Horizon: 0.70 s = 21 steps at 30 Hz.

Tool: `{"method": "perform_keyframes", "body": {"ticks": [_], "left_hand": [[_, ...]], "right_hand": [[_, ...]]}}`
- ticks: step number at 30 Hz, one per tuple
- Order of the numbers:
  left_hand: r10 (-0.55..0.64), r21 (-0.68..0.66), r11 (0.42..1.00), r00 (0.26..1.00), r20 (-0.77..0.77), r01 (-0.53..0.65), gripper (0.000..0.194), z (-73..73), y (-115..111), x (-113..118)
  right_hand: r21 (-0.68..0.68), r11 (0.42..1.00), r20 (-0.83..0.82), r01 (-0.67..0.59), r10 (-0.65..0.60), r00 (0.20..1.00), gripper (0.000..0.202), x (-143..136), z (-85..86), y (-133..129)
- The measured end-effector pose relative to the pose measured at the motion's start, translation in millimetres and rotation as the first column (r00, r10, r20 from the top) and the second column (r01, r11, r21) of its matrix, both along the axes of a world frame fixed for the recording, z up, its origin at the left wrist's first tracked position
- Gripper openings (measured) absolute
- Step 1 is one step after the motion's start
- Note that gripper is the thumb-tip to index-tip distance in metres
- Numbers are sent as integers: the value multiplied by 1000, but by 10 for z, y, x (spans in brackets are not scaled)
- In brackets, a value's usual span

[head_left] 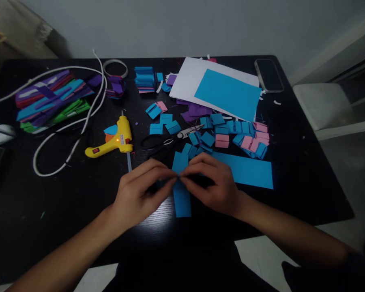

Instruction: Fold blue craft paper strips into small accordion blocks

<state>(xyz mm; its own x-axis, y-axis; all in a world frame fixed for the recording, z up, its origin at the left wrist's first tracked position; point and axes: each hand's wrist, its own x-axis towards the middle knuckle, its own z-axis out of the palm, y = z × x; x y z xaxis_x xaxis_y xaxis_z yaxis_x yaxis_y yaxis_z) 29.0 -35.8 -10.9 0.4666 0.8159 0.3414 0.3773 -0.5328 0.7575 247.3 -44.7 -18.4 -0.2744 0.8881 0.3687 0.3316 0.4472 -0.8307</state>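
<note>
My left hand (146,188) and my right hand (214,184) meet thumb-and-finger to thumb-and-finger, both pinched closed. Whatever sits between the fingertips is too small to make out. Just beneath them a narrow blue paper strip (182,203) lies upright in the view on the black table. A wider blue paper strip (252,172) reaches out to the right from behind my right hand. Beyond the hands are scissors (182,134) with black handles, their blades slightly apart. Small folded blue paper pieces (207,138) and pink ones (222,140) are heaped near the blades.
A yellow glue gun (124,132) with a lit switch lies left of the scissors. White cable (36,164) loops around bundled coloured strips (53,95). Behind are a tape ring (127,69), stacked folded papers (144,78), white sheets (185,79), a blue sheet (228,95) and a phone (269,75).
</note>
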Motion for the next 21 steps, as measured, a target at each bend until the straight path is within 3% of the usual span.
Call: {"method": "perform_keyframes", "body": {"ticks": [5, 9, 17, 21], "left_hand": [[-122, 119, 984, 989, -81, 131, 16, -15, 15, -39], [-181, 130, 972, 975, -128, 197, 19, -7, 45, -88], [-56, 56, 997, 998, -31, 57, 16, 102, 130, -154], [-69, 28, 997, 998, -7, 70, 15, 98, 73, -91]], "right_hand": [[103, 988, 65, -118, 111, 992, 6, 22, 0, 5], [59, 983, 88, -176, 171, 981, 5, 57, 39, 34], [-25, 998, 17, -63, 63, 998, 7, 153, 92, 106], [11, 994, -1, -106, 106, 994, 13, 77, 64, 55]]}}
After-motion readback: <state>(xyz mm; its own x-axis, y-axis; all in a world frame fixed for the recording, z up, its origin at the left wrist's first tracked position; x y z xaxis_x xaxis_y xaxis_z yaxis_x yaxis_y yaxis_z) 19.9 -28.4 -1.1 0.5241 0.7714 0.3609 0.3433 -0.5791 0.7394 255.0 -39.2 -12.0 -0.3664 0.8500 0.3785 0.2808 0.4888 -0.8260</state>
